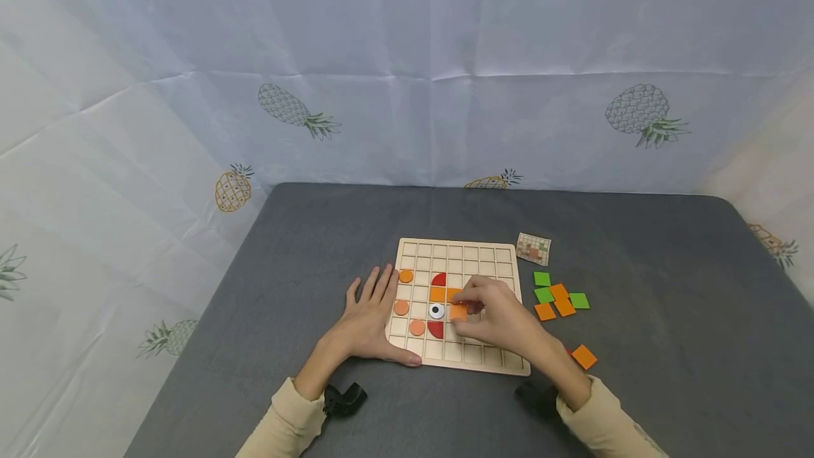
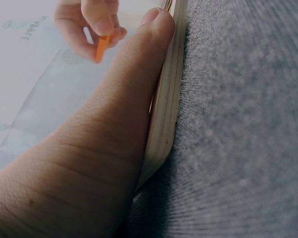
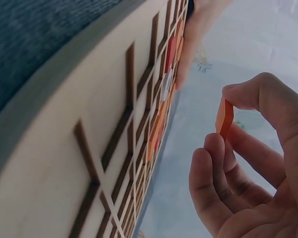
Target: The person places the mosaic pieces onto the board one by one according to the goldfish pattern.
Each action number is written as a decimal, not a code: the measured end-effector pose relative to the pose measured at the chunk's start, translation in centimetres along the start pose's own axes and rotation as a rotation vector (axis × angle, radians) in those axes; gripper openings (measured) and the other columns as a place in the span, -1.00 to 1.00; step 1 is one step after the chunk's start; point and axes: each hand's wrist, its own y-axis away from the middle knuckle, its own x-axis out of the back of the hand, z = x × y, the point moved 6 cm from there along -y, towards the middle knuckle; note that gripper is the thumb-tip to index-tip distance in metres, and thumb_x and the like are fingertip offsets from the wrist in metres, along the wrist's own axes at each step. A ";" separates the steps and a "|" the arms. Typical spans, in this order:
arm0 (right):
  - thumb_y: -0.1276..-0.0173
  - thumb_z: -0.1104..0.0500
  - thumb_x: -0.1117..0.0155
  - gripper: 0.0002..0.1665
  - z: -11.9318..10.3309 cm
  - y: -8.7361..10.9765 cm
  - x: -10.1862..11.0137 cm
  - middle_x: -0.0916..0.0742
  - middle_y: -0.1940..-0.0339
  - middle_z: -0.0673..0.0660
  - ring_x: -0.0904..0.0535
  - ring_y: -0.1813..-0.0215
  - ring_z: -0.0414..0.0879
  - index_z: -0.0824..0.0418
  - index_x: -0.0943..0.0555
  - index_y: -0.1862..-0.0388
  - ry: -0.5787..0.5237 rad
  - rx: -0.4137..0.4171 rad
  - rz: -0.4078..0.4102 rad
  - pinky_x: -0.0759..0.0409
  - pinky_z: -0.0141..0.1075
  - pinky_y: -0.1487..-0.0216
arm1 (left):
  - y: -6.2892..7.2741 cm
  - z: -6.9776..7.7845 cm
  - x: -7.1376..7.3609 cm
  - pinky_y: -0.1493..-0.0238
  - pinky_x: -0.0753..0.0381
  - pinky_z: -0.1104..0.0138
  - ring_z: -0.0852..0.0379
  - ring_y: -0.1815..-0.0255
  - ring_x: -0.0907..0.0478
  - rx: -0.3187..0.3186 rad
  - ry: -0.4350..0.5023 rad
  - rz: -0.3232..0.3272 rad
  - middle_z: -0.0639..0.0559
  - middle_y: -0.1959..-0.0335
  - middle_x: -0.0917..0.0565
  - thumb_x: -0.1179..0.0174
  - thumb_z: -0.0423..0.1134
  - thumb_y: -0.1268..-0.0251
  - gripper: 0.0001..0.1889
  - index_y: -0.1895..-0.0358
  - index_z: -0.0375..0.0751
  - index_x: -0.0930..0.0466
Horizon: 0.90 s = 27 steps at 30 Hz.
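Note:
A wooden grid board [image 1: 480, 253] lies on the grey table. My left hand [image 1: 369, 324] rests at its left edge with fingers spread and straight, the thumb lying along the front edge. Between thumb and fingertips, my right hand [image 1: 499, 313] pinches an orange square tile [image 3: 224, 118] above the board, holding it on edge in the right wrist view. Set in the grid are orange discs [image 1: 401, 308], red quarter-round pieces [image 1: 435, 329], orange squares [image 1: 437, 294] and a white disc with a black dot [image 1: 436, 311]. The right hand hides some cells.
To the right of the board lie several green tiles [image 1: 579, 300] and orange tiles [image 1: 545, 312]. A small patterned card [image 1: 533, 249] sits by the board's far right corner. Near my right forearm is another orange tile [image 1: 584, 357], with a bit of red beside it.

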 end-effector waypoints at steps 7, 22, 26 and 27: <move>-0.18 0.33 -0.57 -0.70 0.7 -0.4 -0.5 -0.70 0.38 0.01 -0.47 0.35 -0.26 0.34 -0.87 0.08 0.007 -0.018 -0.012 -0.48 -0.45 0.33 | -0.1 0.0 0.0 -0.70 0.28 -0.44 -0.34 -0.88 0.34 -0.007 -0.003 0.000 -0.24 -0.86 0.28 -0.55 0.55 0.14 0.66 -0.81 -0.26 0.34; -0.22 0.36 -0.57 -0.76 2.0 -0.6 -1.5 -0.71 0.39 0.03 -0.50 0.37 -0.27 0.36 -0.86 0.11 -0.010 -0.033 -0.048 -0.51 -0.45 0.32 | -0.1 -0.1 -0.2 -0.70 0.28 -0.43 -0.33 -0.88 0.33 0.006 -0.006 0.003 -0.23 -0.86 0.27 -0.55 0.55 0.16 0.66 -0.81 -0.26 0.33; -0.24 0.35 -0.59 -0.75 2.1 -0.7 -1.7 -0.72 0.38 0.04 -0.50 0.36 -0.26 0.36 -0.86 0.08 -0.009 -0.047 -0.064 -0.51 -0.45 0.31 | -0.1 -0.1 -0.2 -0.70 0.25 -0.44 -0.34 -0.88 0.30 0.003 -0.002 0.014 -0.25 -0.86 0.25 -0.55 0.54 0.16 0.66 -0.81 -0.28 0.32; -0.25 0.35 -0.59 -0.75 2.2 -0.7 -1.8 -0.71 0.38 0.05 -0.49 0.35 -0.26 0.36 -0.86 0.08 -0.008 -0.051 -0.066 -0.50 -0.45 0.31 | -0.1 -0.1 -0.2 -0.70 0.26 -0.43 -0.34 -0.88 0.30 0.004 -0.002 0.014 -0.25 -0.86 0.25 -0.55 0.54 0.16 0.66 -0.81 -0.28 0.32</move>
